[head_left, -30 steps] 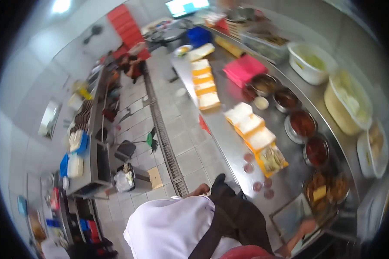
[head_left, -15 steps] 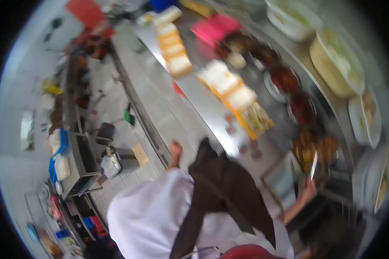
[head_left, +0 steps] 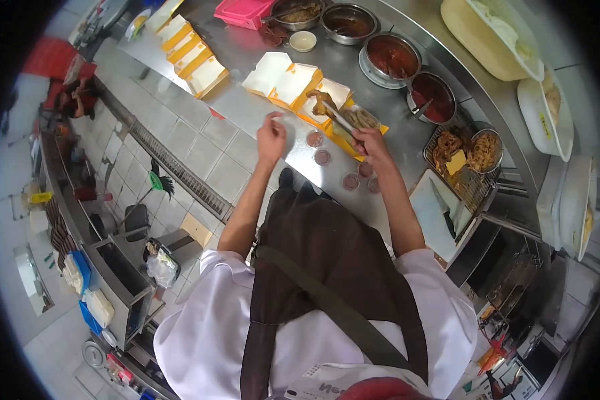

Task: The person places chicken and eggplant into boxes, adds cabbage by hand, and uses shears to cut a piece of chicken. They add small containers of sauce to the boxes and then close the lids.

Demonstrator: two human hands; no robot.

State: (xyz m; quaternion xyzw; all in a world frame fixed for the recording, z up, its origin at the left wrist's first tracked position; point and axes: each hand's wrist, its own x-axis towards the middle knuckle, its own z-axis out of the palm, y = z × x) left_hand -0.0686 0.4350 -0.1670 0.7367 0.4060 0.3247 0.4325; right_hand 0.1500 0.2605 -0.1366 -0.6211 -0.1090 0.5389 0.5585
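Observation:
My right hand (head_left: 372,145) is closed around metal tongs (head_left: 341,120). Their tips grip a browned piece of meat, apparently chicken (head_left: 321,103), above the row of open yellow-and-white boxes (head_left: 293,83). The nearest box (head_left: 363,120) contains greenish-brown food, partly covered by my hand and the tongs. My left hand (head_left: 271,139) hovers by the counter's front edge, fingers loosely bent and apart, holding nothing. Between my hands, several small lidded sauce cups (head_left: 322,157) sit on the steel counter.
Pots of red sauce (head_left: 392,57) line the counter's back. To the right are a wire rack (head_left: 450,150) with browned meat and a cutting board (head_left: 440,207) bearing a knife (head_left: 441,200). More open boxes (head_left: 192,57) and a pink container (head_left: 243,12) stand left.
My right hand has moved from the rack area to the boxes, now with meat in the tongs. My left hand has risen to the counter edge. The view has shifted and sharpened.

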